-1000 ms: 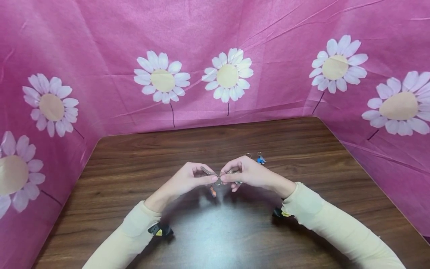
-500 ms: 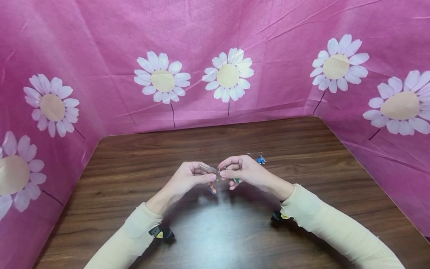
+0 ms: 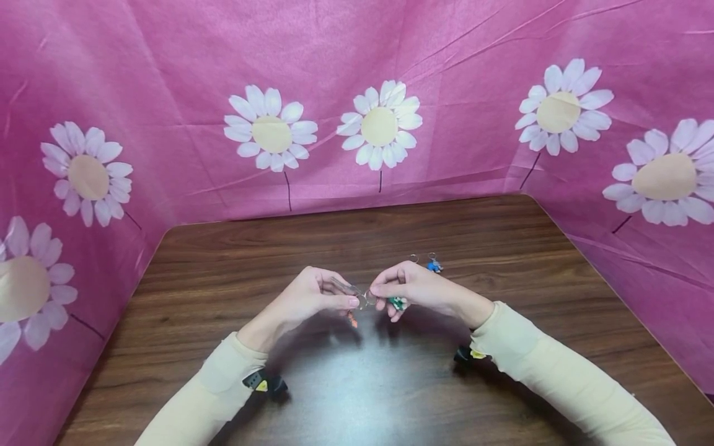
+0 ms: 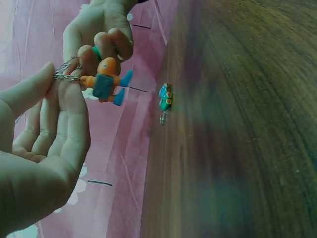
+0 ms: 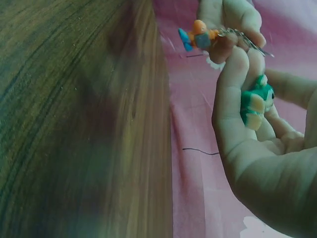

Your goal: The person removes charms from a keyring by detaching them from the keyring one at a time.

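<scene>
In the head view my left hand [image 3: 312,297] pinches a metal ring between thumb and fingers, with a long silver key [image 3: 343,285] lying along the fingers. From that hold an orange figure [image 4: 104,82] with blue feet dangles on a short chain. My right hand [image 3: 415,288] pinches another key ring [image 3: 370,297], whose green figure [image 5: 256,101] lies against the curled fingers in the right wrist view. Both hands are raised over the table, fingertips close together, and the two rings overlap between them.
On the brown wooden table [image 3: 245,248], beyond my right hand, lies a blue keychain figure [image 3: 434,266] with its ring. Beside it is another metal ring [image 3: 413,258]. A pink cloth [image 3: 312,37] with daisies encloses the back and sides.
The key in my left hand has tilted down toward the right. My right hand has shifted slightly right, and more of the green figure shows under it. The rings still overlap.
</scene>
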`<state>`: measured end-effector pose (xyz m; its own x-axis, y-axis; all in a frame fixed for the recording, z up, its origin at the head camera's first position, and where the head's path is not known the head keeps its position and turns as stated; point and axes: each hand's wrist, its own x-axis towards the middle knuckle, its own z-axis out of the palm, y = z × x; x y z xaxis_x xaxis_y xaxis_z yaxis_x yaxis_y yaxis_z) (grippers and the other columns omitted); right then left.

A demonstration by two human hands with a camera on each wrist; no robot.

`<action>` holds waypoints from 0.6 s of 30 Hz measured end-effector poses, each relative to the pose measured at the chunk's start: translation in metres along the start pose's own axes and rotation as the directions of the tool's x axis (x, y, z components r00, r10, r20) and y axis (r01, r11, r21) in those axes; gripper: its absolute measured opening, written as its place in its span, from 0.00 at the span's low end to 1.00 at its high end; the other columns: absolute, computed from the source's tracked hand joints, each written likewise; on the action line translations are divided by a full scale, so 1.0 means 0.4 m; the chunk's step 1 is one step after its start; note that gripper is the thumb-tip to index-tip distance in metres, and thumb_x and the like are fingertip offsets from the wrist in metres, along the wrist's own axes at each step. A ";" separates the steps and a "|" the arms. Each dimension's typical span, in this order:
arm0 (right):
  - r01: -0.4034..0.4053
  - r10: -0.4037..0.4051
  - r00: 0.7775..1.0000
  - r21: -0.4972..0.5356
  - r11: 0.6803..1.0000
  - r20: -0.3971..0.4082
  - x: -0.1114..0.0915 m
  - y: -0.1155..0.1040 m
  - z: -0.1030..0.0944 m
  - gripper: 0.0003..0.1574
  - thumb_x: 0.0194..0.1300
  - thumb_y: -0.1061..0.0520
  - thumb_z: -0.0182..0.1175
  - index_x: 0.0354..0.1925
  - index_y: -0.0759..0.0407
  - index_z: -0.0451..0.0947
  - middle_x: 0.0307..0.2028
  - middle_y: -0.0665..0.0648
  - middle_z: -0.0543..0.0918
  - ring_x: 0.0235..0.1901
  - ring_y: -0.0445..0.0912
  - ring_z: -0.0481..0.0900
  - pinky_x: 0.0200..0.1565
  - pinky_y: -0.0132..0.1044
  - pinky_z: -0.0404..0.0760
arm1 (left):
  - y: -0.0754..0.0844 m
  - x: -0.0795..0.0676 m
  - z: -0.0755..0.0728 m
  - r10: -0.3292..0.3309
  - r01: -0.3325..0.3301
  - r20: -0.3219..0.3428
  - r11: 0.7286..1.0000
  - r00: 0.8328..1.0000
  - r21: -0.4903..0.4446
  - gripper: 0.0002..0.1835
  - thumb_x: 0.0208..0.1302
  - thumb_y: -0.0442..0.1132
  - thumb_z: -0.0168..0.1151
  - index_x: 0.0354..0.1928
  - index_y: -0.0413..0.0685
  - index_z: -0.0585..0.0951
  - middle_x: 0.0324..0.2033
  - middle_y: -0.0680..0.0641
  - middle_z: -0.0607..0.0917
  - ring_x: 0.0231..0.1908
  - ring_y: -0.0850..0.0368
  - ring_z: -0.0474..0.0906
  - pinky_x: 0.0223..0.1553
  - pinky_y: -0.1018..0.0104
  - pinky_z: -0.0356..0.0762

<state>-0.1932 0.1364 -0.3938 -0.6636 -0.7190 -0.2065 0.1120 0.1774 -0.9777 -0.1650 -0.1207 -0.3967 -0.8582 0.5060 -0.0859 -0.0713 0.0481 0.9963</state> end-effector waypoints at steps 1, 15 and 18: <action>-0.007 0.007 1.000 -0.005 1.000 0.010 -0.001 -0.002 0.000 0.18 0.72 0.54 0.63 0.48 0.70 0.81 0.34 0.70 0.85 0.22 0.44 0.81 0.32 0.42 0.87 | 0.001 0.000 -0.001 -0.012 0.012 0.007 1.000 1.000 0.004 0.11 0.58 0.29 0.74 0.41 0.31 0.85 0.32 0.41 0.89 0.33 0.52 0.88 0.40 0.54 0.87; 0.001 0.000 1.000 0.031 1.000 -0.012 0.003 -0.014 0.020 0.16 0.71 0.56 0.64 0.47 0.70 0.82 0.34 0.67 0.86 0.22 0.41 0.79 0.33 0.41 0.87 | 0.008 -0.005 -0.002 -0.024 0.011 0.126 0.995 0.992 0.103 0.13 0.57 0.35 0.77 0.40 0.35 0.86 0.31 0.38 0.89 0.35 0.44 0.89 0.46 0.55 0.85; 0.007 -0.005 1.000 0.074 0.997 -0.029 0.005 -0.008 0.025 0.14 0.72 0.58 0.63 0.47 0.69 0.81 0.34 0.63 0.86 0.23 0.40 0.79 0.33 0.40 0.87 | 0.007 -0.004 0.000 -0.028 0.019 0.116 0.996 0.993 0.083 0.11 0.57 0.33 0.76 0.40 0.35 0.86 0.30 0.38 0.89 0.34 0.44 0.89 0.45 0.54 0.85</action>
<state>-0.1877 0.1278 -0.3915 -0.6852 -0.7001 -0.2008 0.1621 0.1223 -0.9792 -0.1636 -0.1213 -0.3938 -0.7908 0.6013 -0.1142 -0.0449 0.1291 0.9906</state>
